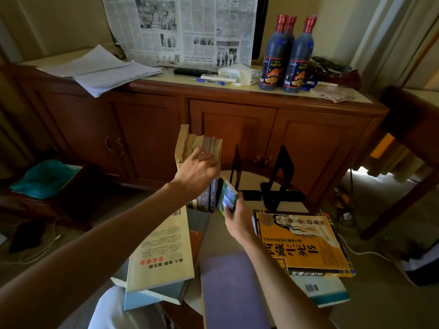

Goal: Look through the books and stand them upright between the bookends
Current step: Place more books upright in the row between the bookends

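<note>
Books (199, 148) standing upright in a short row on the low surface, spines toward the near side, pale page edges on top, tallest at the left end. Left hand (198, 170) reaching over the row, fingers (202, 156) loosely curled against the tops of the middle books; whether gripping one or merely resting, cannot tell. Right hand (234, 217) just right of the row, fingers curled round the lower end of a small green-covered book (227, 194), held tilted, its top leaning toward the row. Two black bookends (283, 176) to the right, upright, apart from each other; the nearer-left one (235, 162) close beside the held book.

Nearer, lying flat: a cream book (164, 248) on top of a blue-grey book (154, 298) on the left, a purple book (228, 290) in the middle, an orange-covered book (306, 243) on the right, over a white and teal one (327, 293).

Beyond, a wooden cabinet (237, 129) with a pale counter (190, 78) carrying loose papers (102, 67), a newspaper (183, 29) propped against the wall, and three dark bottles (285, 53) with red caps.
</note>
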`<state>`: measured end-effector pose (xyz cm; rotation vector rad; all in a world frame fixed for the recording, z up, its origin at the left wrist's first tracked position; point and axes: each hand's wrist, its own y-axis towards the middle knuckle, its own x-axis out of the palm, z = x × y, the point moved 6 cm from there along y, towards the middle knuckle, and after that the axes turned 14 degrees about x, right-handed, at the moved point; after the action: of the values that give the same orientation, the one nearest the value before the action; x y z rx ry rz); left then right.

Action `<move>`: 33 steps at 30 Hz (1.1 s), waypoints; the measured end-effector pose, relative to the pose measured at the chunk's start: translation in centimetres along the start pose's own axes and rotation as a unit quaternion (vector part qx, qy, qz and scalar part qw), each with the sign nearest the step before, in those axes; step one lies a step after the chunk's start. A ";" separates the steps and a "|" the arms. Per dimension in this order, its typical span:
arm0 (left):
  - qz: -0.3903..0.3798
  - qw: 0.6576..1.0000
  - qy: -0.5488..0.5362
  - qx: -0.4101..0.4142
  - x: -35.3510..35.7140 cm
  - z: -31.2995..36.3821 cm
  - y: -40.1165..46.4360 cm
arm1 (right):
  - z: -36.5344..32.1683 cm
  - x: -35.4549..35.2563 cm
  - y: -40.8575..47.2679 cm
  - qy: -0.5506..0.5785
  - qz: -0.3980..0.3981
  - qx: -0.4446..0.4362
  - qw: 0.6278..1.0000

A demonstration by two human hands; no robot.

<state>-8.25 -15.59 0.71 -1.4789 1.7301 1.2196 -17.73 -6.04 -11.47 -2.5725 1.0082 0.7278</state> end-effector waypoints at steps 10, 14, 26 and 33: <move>-0.073 0.980 -0.182 -0.028 1.1 -1.6 0.3 | 1.8 4.6 3.2 -0.141 -0.175 -0.005 0.974; -0.039 0.985 -0.168 -0.029 1.3 -1.6 0.1 | 1.5 4.8 4.3 -0.147 -0.134 -0.011 0.980; 0.000 0.990 -0.142 -0.015 2.3 -1.2 -0.6 | 1.3 5.1 5.3 -0.155 -0.117 -0.002 0.981; 0.222 0.906 -0.279 -0.227 -2.5 6.1 -6.9 | 1.7 4.6 4.9 -0.094 -0.150 0.025 0.984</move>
<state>-1.90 -8.87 -1.73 -0.8132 1.4662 2.1537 -18.83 -11.34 -15.80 -2.4787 0.5570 0.8301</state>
